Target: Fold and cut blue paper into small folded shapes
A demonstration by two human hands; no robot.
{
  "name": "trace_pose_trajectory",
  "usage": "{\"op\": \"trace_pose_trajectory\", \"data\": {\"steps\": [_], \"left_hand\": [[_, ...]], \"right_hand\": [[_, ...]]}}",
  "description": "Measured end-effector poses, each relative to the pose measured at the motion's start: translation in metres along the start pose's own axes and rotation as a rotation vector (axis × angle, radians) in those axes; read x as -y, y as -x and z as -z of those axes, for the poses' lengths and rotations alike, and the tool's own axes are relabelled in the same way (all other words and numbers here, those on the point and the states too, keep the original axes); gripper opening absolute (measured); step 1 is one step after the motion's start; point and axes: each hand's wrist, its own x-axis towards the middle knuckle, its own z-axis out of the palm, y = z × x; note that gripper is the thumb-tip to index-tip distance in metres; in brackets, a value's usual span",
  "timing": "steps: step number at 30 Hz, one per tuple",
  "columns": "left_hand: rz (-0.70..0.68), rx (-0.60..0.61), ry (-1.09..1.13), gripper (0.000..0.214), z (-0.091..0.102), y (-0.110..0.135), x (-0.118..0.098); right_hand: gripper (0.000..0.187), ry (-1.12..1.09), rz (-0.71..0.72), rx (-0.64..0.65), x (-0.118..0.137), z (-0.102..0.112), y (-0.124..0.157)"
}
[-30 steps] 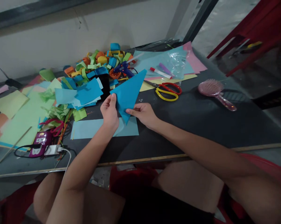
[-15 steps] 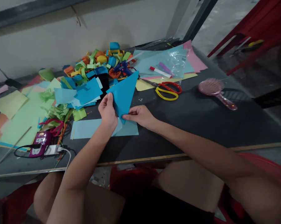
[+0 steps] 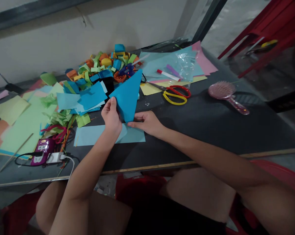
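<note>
A bright blue sheet of paper (image 3: 128, 99), in a triangular shape, is held up above the table. My left hand (image 3: 112, 117) pinches its left edge, thumb on the near face and fingers behind. At its lower corner is my right hand (image 3: 147, 122), with thumb and fingers closed about the paper's bottom end; the fingertips are partly hidden. Under both hands a pale blue paper strip (image 3: 90, 135) lies flat on the dark table.
Behind the hands lie cut blue papers (image 3: 92, 96) and a pile of coloured paper pieces (image 3: 105, 62). Scissors (image 3: 175, 94), a marker (image 3: 168, 75), a glue gun (image 3: 127, 70) and a hairbrush (image 3: 227, 94) lie about. A purple device (image 3: 42, 151) with cables sits left.
The blue paper has shifted slightly up and left with my left hand. My right hand stays nearly in place at its lower corner.
</note>
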Motion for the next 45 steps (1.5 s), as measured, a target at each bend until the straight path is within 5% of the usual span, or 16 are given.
{"op": "trace_pose_trajectory", "data": {"steps": [8,14,17,21,28,38,45], "left_hand": [[-0.079,0.055,-0.053,0.042,-0.005,0.009,-0.004],[-0.286,0.024,-0.227,0.041,-0.004,0.011,-0.011],[-0.336,0.034,-0.281,0.039,-0.005,0.015,-0.012],[-0.337,0.066,-0.278,0.041,-0.008,0.021,-0.013],[-0.312,0.113,-0.280,0.042,-0.007,0.023,-0.013],[-0.339,0.065,-0.272,0.042,-0.006,0.015,-0.007],[-0.302,0.059,-0.242,0.039,-0.005,0.011,-0.006]], "right_hand": [[0.042,0.037,-0.041,-0.121,0.003,0.004,-0.004],[0.042,0.015,-0.040,-0.124,0.009,0.003,-0.004],[0.036,-0.145,-0.056,-0.120,0.011,0.002,-0.005],[0.040,-0.290,-0.006,-0.158,0.008,0.002,-0.009],[0.040,-0.125,0.048,-0.305,0.000,0.007,-0.008],[0.063,-0.032,0.100,-0.329,0.006,0.008,-0.008],[0.036,-0.207,0.007,-0.280,0.007,0.008,-0.009]]}}
